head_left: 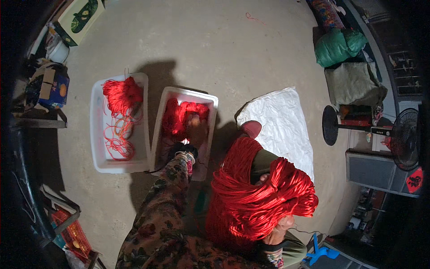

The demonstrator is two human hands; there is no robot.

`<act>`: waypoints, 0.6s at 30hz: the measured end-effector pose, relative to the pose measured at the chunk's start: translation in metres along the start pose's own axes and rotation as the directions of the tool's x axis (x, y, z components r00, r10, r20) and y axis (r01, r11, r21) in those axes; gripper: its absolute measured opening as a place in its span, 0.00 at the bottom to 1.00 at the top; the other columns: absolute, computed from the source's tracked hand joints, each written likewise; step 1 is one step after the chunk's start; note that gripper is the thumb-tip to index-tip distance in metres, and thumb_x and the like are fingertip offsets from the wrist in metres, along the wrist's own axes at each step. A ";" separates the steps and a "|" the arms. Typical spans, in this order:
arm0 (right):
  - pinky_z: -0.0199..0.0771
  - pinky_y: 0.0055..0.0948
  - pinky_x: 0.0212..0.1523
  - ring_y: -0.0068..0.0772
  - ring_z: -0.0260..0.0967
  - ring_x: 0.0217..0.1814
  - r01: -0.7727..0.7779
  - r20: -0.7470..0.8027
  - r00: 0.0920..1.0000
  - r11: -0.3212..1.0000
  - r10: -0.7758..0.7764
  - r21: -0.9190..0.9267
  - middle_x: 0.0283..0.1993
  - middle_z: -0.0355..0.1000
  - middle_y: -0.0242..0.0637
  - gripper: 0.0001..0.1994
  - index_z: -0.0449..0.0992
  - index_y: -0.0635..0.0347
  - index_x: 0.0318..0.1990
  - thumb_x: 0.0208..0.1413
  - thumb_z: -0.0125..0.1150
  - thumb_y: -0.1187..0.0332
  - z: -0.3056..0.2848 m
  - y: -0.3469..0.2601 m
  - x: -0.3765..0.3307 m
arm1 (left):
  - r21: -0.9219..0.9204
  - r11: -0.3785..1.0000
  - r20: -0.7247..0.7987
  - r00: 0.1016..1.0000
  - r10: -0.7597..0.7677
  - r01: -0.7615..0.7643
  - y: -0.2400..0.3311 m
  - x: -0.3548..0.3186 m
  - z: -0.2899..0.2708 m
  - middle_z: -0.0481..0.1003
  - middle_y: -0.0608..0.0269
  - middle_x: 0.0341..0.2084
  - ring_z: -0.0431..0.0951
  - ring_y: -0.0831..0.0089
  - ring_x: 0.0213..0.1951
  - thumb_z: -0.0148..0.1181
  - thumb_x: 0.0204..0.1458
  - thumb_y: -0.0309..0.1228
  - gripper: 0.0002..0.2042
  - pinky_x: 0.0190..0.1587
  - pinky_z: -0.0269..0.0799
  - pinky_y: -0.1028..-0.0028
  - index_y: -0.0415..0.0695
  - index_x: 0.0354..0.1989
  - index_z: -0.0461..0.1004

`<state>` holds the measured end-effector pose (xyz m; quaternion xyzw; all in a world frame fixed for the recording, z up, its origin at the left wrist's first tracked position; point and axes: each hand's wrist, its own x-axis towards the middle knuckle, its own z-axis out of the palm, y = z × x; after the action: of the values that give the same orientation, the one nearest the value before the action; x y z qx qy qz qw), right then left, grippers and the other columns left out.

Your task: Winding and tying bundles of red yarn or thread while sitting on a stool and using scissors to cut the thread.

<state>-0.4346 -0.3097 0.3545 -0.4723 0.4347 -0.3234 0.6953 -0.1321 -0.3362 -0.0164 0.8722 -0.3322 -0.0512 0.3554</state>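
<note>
On the concrete floor, a white tray on the left holds loose red cord piled toward its far end. Just beside it, touching along one side, a second white tray holds more red cord. The left hand reaches down into this second tray and rests on the cord there; its fingers are in shadow, so I cannot tell how far they are closed. To the right, a white sheet lies flat on the floor. Nearest the person, the right hand is closed around a thick bundle of red cord, which hangs over the knee.
</note>
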 end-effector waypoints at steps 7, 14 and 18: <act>0.60 0.40 0.61 0.46 0.62 0.53 -0.022 -0.040 0.999 0.988 0.029 0.153 0.53 0.64 0.50 0.36 0.58 0.68 0.57 0.49 0.51 0.46 0.017 -0.012 0.003 | 0.012 0.990 0.032 0.990 -0.139 0.139 0.066 0.015 -0.072 0.72 0.42 0.39 0.68 0.43 0.47 0.53 0.50 0.40 0.19 0.54 0.61 0.53 0.36 0.40 0.73; 0.60 0.40 0.60 0.46 0.63 0.53 -0.032 -0.061 0.997 0.992 0.040 0.125 0.53 0.64 0.50 0.36 0.59 0.68 0.57 0.49 0.52 0.45 0.017 -0.013 -0.001 | -0.277 0.947 -0.108 0.974 -0.198 0.162 0.024 0.010 -0.087 0.71 0.48 0.36 0.69 0.47 0.42 0.52 0.50 0.35 0.12 0.45 0.64 0.55 0.41 0.37 0.74; 0.61 0.40 0.59 0.46 0.63 0.52 -0.030 -0.079 0.996 0.993 0.039 0.112 0.52 0.65 0.50 0.36 0.59 0.67 0.57 0.49 0.52 0.45 0.014 -0.014 -0.003 | -0.396 0.875 -0.026 0.949 -0.313 0.278 0.019 0.022 -0.074 0.73 0.48 0.40 0.71 0.51 0.45 0.51 0.46 0.27 0.14 0.49 0.66 0.61 0.41 0.42 0.74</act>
<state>-0.4240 -0.3067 0.3705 -0.4120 0.4521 -0.3536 0.7077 -0.1010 -0.3164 0.0546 0.8264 -0.1620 -0.1306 0.5232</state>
